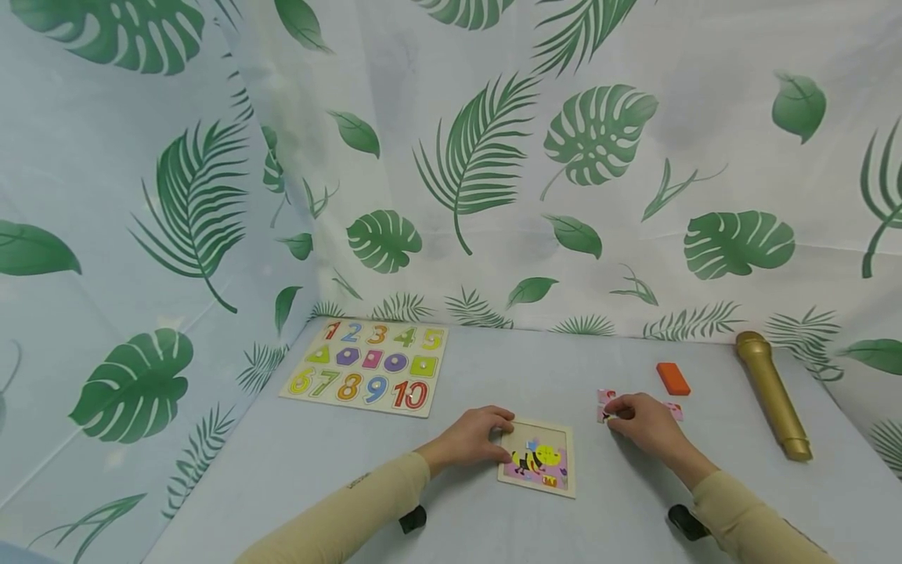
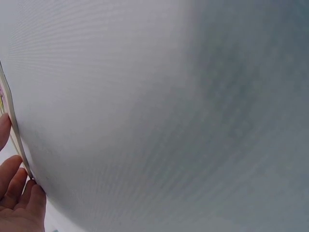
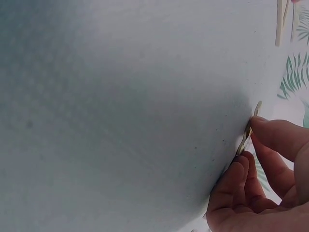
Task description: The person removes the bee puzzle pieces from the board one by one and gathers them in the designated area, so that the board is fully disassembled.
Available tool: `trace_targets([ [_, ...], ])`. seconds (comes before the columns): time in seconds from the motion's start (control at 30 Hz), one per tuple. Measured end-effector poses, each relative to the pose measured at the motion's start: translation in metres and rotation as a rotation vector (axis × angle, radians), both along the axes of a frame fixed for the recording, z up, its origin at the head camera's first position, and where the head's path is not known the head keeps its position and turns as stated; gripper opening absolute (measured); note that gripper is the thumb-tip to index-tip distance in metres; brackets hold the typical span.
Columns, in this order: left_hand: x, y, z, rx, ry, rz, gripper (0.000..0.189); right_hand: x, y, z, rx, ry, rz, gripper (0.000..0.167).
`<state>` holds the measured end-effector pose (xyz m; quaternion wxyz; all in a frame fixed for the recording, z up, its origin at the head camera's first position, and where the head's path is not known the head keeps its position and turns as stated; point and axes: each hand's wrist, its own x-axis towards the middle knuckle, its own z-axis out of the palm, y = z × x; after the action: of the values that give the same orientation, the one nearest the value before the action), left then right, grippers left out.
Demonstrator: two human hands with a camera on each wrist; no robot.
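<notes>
My left hand [image 1: 472, 437] grips the left edge of a small square wooden jigsaw tray [image 1: 537, 489], thumb and fingers along its rim. Inside the tray lies a partly assembled bee picture [image 1: 524, 460] in yellow, black and pink. To the right, my right hand [image 1: 650, 427] pinches a thin jigsaw piece [image 3: 258, 107] between thumb and fingers, close to the tabletop. Another pink jigsaw piece [image 1: 606, 395] lies just beyond those fingertips. One more pink piece [image 1: 675, 410] is partly hidden behind the right hand.
A wooden number-and-shape board [image 1: 365, 406] lies at the back left. At the right are an orange block [image 1: 672, 378] and a gold microphone [image 1: 773, 395]. Leaf-patterned cloth [image 1: 479, 196] hangs behind the table and at its left.
</notes>
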<state>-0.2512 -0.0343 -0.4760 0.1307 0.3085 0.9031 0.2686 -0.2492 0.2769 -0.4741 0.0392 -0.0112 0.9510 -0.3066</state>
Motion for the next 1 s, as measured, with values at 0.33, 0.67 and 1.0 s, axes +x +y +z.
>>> trace_targets([
  [0.33, -0.001, 0.000, 0.001, -0.008, 0.016, -0.006, 0.046, 0.006, -0.010, 0.004, -0.055, 0.018, -0.048, 0.027],
  [0.67, -0.001, 0.000, 0.002, -0.001, 0.011, -0.013, 0.046, 0.026, -0.058, 0.011, -0.157, -0.040, 0.015, 0.033],
  [1.0, -0.001, -0.001, 0.003, 0.005, 0.026, -0.024, 0.044, 0.042, -0.101, 0.010, -0.179, -0.076, 0.080, 0.036],
])
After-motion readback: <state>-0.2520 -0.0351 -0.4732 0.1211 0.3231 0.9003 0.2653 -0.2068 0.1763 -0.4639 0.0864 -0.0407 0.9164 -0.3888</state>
